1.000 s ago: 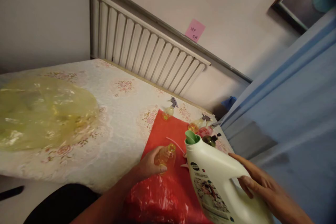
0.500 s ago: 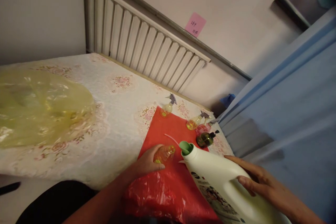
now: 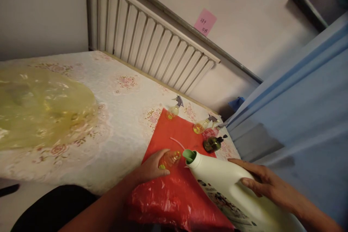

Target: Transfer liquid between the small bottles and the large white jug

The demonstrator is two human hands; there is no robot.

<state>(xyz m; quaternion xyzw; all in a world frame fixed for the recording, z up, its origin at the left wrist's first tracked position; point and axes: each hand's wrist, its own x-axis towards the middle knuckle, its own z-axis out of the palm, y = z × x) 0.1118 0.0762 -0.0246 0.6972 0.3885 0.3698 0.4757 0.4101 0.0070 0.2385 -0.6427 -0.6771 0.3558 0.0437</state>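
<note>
My left hand (image 3: 154, 166) is wrapped around a small clear bottle (image 3: 172, 158) with an open neck and some yellow at its base. Its mouth points toward the large pale detergent jug (image 3: 217, 168), which is tilted with its green spout (image 3: 189, 156) close to the bottle's neck, a small gap between them. Gripping the jug by its handle is my right hand (image 3: 263, 183), fingers over the top. Beneath both lies a red plastic bag (image 3: 174, 195) on a red sheet (image 3: 176, 132). A thin pinkish tube (image 3: 177, 143) rests just behind the bottle.
Two clear spray bottles (image 3: 174, 110), a pink bottle (image 3: 210, 133) and a dark pump bottle (image 3: 212, 144) stand toward the back. A yellow plastic bag (image 3: 46, 108) covers the left of the flowered tablecloth (image 3: 122, 116). Blue curtain (image 3: 293, 116) hangs at right, radiator (image 3: 146, 40) behind.
The jug has moved slightly left, bringing its green spout nearer to the bottle's mouth. My left hand stays almost in place, and the view has shifted a little.
</note>
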